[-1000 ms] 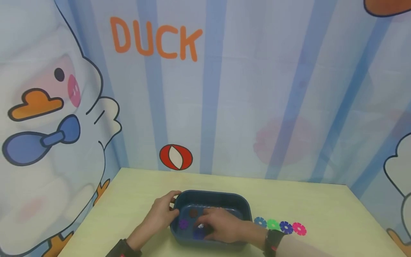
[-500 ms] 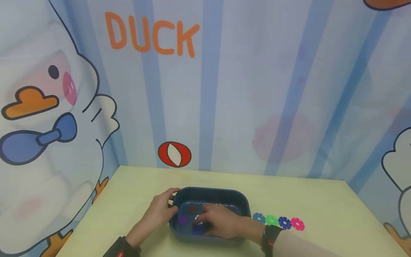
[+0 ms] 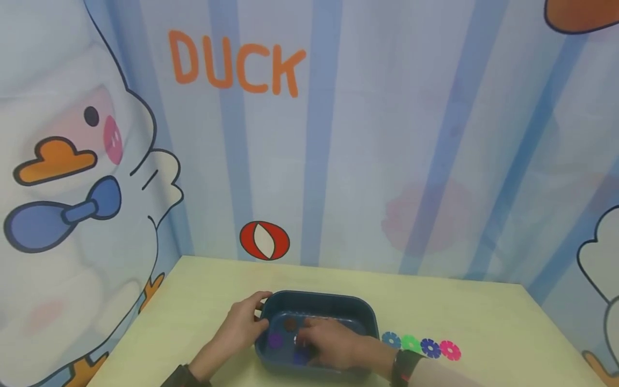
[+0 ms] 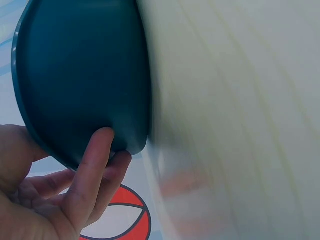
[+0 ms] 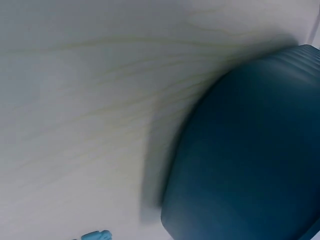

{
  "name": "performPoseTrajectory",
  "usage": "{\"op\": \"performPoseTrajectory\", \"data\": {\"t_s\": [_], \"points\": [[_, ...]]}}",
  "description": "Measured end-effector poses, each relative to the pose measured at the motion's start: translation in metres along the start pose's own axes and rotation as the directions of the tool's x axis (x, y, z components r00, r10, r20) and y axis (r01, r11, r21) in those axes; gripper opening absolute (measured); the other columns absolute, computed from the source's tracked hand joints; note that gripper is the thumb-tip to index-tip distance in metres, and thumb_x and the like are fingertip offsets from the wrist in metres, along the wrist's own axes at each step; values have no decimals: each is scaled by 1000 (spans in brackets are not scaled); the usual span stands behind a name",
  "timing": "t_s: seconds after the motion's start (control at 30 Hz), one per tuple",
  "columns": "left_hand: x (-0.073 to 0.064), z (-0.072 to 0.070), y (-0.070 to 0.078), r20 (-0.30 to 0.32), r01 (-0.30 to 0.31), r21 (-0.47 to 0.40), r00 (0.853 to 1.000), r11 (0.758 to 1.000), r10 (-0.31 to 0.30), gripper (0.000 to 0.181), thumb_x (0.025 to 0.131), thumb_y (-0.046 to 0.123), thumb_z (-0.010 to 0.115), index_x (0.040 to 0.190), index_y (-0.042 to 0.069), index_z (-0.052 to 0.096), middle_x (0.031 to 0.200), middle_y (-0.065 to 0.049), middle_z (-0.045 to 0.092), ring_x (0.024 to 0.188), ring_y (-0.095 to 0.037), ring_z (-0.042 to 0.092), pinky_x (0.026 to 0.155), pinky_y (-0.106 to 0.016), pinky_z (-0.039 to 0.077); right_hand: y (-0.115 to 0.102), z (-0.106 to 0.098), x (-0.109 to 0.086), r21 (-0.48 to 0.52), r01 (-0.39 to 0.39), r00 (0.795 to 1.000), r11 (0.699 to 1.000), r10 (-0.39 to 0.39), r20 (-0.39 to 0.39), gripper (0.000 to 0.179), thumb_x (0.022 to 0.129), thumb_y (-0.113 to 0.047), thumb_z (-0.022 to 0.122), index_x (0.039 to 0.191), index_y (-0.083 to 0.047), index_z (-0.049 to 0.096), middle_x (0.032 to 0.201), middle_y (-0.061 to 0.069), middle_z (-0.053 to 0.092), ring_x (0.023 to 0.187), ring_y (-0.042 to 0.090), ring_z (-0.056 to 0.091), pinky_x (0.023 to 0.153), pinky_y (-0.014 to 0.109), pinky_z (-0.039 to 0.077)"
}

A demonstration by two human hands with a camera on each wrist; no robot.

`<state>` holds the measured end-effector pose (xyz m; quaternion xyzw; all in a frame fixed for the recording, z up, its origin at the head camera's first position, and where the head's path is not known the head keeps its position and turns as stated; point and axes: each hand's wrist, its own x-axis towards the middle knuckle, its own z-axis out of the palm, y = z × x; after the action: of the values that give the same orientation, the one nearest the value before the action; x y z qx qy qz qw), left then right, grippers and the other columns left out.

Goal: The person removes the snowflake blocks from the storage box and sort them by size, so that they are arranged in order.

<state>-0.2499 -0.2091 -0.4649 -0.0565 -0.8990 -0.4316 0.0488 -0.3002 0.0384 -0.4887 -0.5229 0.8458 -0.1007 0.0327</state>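
A dark blue rectangular tub [image 3: 338,302] stands on the table, its outer wall [image 5: 245,155] filling much of the right wrist view. At its left end my left hand [image 3: 239,325] holds the rim; in the left wrist view the fingers [image 4: 90,175] lie against the outer wall. My right hand [image 3: 333,343] reaches down inside with bent fingers over small notched plastic discs. A purple disc [image 3: 275,340], a brown disc [image 3: 290,324] and a dark blue disc [image 3: 300,357] lie on the bottom. A white piece [image 3: 296,339] shows at the right fingertips; I cannot tell whether they pinch it.
Right of the tub, notched discs lie in a row: light blue [image 3: 391,340], green [image 3: 411,343], dark blue [image 3: 430,348] and pink [image 3: 450,350]. The pale yellow table [image 3: 435,301] ends at a striped curtain [image 3: 367,134] printed with ducks.
The right fingers have shifted slightly within the tub and now cover more of the white piece. The left hand keeps its hold on the rim. The head view has tilted a little.
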Motion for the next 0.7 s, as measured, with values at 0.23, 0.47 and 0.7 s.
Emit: {"op": "performPoseTrajectory", "data": {"t_s": [0.23,0.47,0.7], "points": [[-1,-1,3,3,7,-1,1000,1000,-7,58,85,-7,71,141,1,61,116,-23,73,81,-24,73,63,-36,60,40,39,13,34,69,996,997,-67,-50,45,74,-27,95,104,-28,62,97,-20,60,87,-6,56,77,16,50],[-2,1,3,0,25,-22,1000,999,-25,58,84,-7,70,142,1,61,113,-21,74,79,-22,72,61,-35,60,13,9,4,123,30,997,992,-38,64,22,85,-19,86,101,-20,70,91,-17,68,80,-4,60,72,18,51],[-1,0,3,-9,27,-7,1000,1000,-28,58,84,-7,71,141,3,63,113,-19,74,79,-22,72,61,-35,60,-12,-24,-12,269,-76,996,960,59,74,30,91,-14,81,118,-17,68,96,-14,69,84,-4,60,76,20,53]]}}
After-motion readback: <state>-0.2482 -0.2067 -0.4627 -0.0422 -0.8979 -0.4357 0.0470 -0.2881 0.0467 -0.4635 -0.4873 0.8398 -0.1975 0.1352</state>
